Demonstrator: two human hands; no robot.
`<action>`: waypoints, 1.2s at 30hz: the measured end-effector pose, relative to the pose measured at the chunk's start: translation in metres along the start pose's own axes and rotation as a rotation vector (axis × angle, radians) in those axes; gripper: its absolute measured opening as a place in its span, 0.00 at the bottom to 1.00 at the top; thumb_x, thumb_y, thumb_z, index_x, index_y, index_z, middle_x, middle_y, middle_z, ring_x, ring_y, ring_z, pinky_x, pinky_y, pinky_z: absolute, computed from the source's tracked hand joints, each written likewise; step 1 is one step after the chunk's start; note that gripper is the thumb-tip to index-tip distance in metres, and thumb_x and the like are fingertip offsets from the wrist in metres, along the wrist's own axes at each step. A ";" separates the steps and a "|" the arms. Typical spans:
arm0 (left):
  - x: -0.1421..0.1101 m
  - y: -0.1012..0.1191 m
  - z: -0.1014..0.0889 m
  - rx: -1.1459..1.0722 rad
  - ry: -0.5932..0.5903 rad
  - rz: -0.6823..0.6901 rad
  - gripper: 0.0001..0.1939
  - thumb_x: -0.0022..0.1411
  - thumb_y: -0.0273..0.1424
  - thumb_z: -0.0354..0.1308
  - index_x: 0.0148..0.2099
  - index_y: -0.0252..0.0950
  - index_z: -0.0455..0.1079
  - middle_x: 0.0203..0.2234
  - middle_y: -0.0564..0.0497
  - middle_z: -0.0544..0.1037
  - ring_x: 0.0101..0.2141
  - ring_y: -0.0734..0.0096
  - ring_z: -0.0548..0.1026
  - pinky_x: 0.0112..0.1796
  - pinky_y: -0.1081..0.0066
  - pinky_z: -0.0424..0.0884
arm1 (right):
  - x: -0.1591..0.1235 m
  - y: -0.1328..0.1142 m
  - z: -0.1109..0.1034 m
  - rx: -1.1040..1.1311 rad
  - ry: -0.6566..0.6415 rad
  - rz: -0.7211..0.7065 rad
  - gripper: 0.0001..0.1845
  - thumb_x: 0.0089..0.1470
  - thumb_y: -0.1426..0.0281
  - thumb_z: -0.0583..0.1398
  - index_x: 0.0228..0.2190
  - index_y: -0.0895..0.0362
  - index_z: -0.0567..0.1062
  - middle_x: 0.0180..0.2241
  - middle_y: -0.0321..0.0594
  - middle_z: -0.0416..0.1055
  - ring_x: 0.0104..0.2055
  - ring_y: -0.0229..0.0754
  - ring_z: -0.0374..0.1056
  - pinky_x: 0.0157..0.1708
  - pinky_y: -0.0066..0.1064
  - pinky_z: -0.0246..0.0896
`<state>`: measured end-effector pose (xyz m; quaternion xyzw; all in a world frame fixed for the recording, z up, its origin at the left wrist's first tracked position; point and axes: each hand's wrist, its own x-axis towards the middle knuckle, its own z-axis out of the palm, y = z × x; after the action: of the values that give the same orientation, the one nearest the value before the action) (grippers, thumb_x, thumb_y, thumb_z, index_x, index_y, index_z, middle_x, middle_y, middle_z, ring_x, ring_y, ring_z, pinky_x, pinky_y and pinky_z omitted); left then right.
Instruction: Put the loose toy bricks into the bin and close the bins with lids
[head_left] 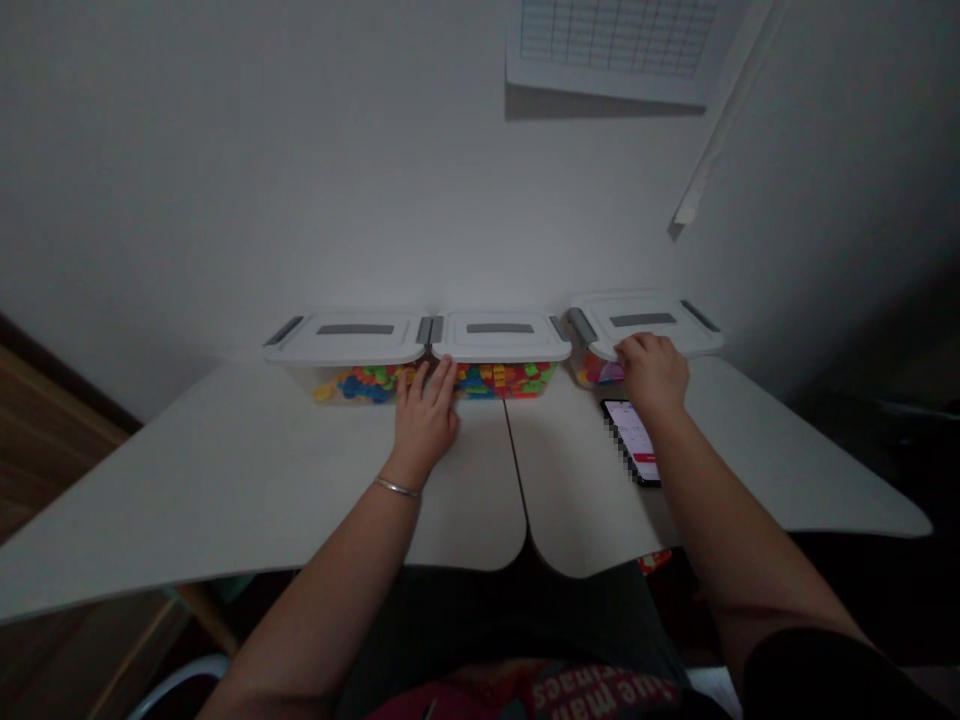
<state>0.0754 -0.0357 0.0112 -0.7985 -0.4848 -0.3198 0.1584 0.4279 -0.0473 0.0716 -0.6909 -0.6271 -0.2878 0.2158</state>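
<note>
Three clear plastic boxes with white lids and grey handles stand in a row against the wall, each holding several coloured bricks. My left hand (424, 415) lies flat with fingers stretched out, its tips touching the gap between the left box (349, 352) and the middle box (501, 350). A thin bracelet circles that wrist. My right hand (652, 372) is curled over the front edge of the right box (645, 325), whose lid sits tilted; the fingers grip the lid's rim.
A phone (634, 442) with a lit screen lies on the right tabletop under my right forearm. Two white tables (225, 470) meet at a seam in the middle. A wall sheet (611, 45) hangs above.
</note>
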 end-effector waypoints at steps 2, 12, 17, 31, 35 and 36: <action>0.000 -0.002 0.002 -0.007 -0.002 0.000 0.39 0.59 0.24 0.51 0.73 0.36 0.52 0.70 0.43 0.58 0.68 0.46 0.55 0.66 0.42 0.45 | 0.003 -0.003 0.007 0.013 -0.032 0.001 0.16 0.64 0.72 0.52 0.41 0.56 0.80 0.44 0.49 0.75 0.42 0.49 0.63 0.34 0.38 0.50; -0.002 -0.014 0.007 -0.073 0.117 -0.116 0.39 0.57 0.22 0.54 0.71 0.35 0.55 0.73 0.38 0.45 0.68 0.44 0.54 0.64 0.47 0.57 | 0.003 -0.013 0.022 0.116 -0.054 0.076 0.20 0.65 0.72 0.49 0.47 0.59 0.79 0.48 0.52 0.73 0.48 0.51 0.62 0.43 0.39 0.56; 0.000 -0.011 0.003 -0.054 0.151 -0.220 0.40 0.58 0.24 0.54 0.72 0.31 0.52 0.72 0.36 0.48 0.67 0.41 0.55 0.64 0.44 0.55 | -0.004 -0.026 0.029 0.147 -0.006 0.090 0.21 0.57 0.73 0.54 0.51 0.66 0.73 0.51 0.58 0.70 0.55 0.56 0.60 0.58 0.49 0.52; 0.000 -0.016 0.002 -0.131 0.091 -0.079 0.41 0.56 0.26 0.55 0.72 0.34 0.52 0.71 0.37 0.52 0.69 0.44 0.51 0.66 0.46 0.52 | -0.056 -0.066 0.009 0.344 0.070 -0.014 0.34 0.57 0.68 0.57 0.63 0.63 0.61 0.65 0.59 0.56 0.68 0.60 0.49 0.63 0.56 0.51; -0.001 -0.013 0.005 -0.189 0.091 -0.064 0.35 0.57 0.24 0.54 0.67 0.36 0.60 0.64 0.36 0.59 0.64 0.48 0.59 0.63 0.48 0.59 | -0.094 -0.067 -0.001 0.385 -0.006 -0.047 0.24 0.57 0.68 0.57 0.54 0.63 0.70 0.53 0.58 0.68 0.55 0.56 0.63 0.54 0.50 0.61; -0.001 -0.013 0.006 -0.199 0.085 -0.069 0.33 0.56 0.23 0.54 0.66 0.35 0.63 0.62 0.36 0.62 0.62 0.48 0.61 0.62 0.49 0.61 | -0.103 -0.064 -0.002 0.378 -0.030 -0.044 0.21 0.58 0.68 0.57 0.52 0.62 0.71 0.50 0.56 0.69 0.52 0.54 0.65 0.52 0.48 0.62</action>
<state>0.0652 -0.0271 0.0054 -0.7787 -0.4708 -0.4053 0.0876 0.3592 -0.1169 0.0004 -0.6285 -0.6881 -0.1593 0.3259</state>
